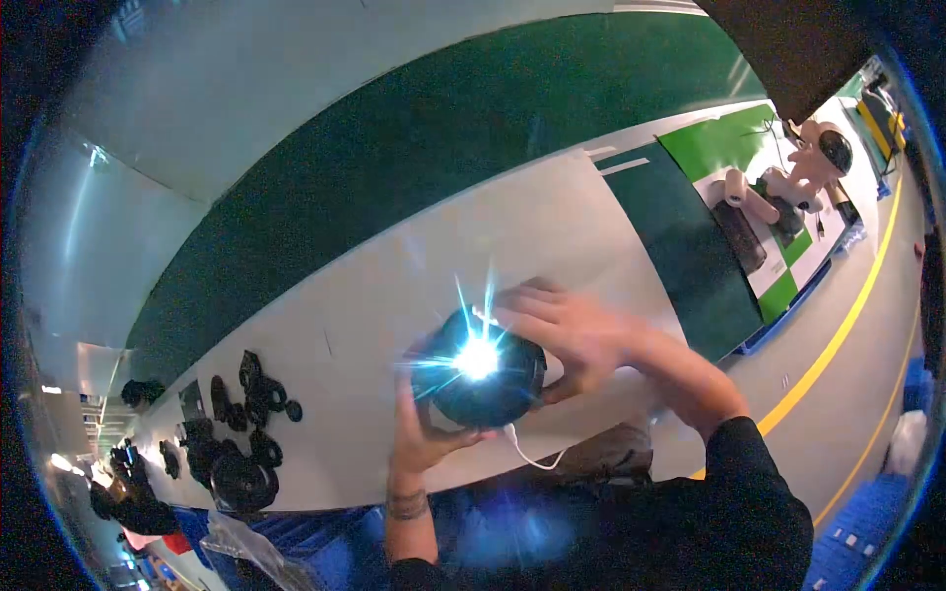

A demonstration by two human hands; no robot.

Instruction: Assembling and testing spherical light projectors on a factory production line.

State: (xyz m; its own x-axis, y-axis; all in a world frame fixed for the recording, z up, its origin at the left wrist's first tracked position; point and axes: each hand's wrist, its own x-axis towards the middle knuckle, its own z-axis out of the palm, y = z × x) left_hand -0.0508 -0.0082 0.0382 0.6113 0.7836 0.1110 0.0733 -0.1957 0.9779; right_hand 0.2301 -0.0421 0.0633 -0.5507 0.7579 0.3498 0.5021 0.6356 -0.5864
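Observation:
A round black lamp (458,402) hangs over the pale worktop, in front of my body. From its middle a very bright light glares and washes out the detail there. My left hand (422,438) curls round its left and near side, the thumb along the lower edge. Curved about the far right side is my right hand (576,335), partly smeared by motion, its fingers over the rim and the thumb lower on the right. Below the lamp a thin white cable (527,453) loops toward the table's near edge; its plug end is hidden.
Several black round parts (243,481) lie at the left of the white table (394,256). A dark green mat (680,236) and pinkish devices (754,202) are at the right. Blue crates (305,537) and a clear plastic bag (256,552) stand below the near edge.

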